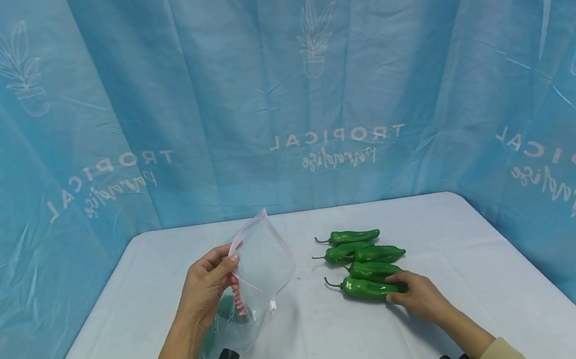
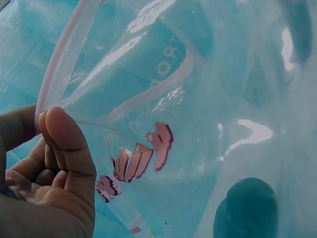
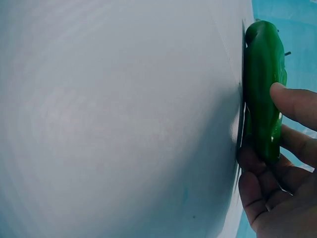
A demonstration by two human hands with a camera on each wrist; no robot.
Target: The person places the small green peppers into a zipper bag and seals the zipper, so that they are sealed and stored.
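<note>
In the head view, my left hand point(image 1: 199, 289) pinches the rim of a clear zip bag point(image 1: 269, 263) between thumb and fingers. The bag's mouth gapes toward the right, edged by a pink strip, and a slider sits at its near corner. Pink printed marks and a dark green patch show low on the bag; whether the green is print or contents I cannot tell. My right hand point(image 1: 419, 296) grips the tip end of the nearest green chili pepper point(image 1: 362, 288), which lies on the table. In the right wrist view, the thumb presses that pepper point(image 3: 261, 74) while fingers curl beneath it.
Several more green peppers point(image 1: 374, 270) lie close together just beyond the gripped one, stems mostly to the left. A white-covered table point(image 1: 175, 246) bears everything. Blue printed curtains point(image 1: 230, 89) hang behind it and along both sides.
</note>
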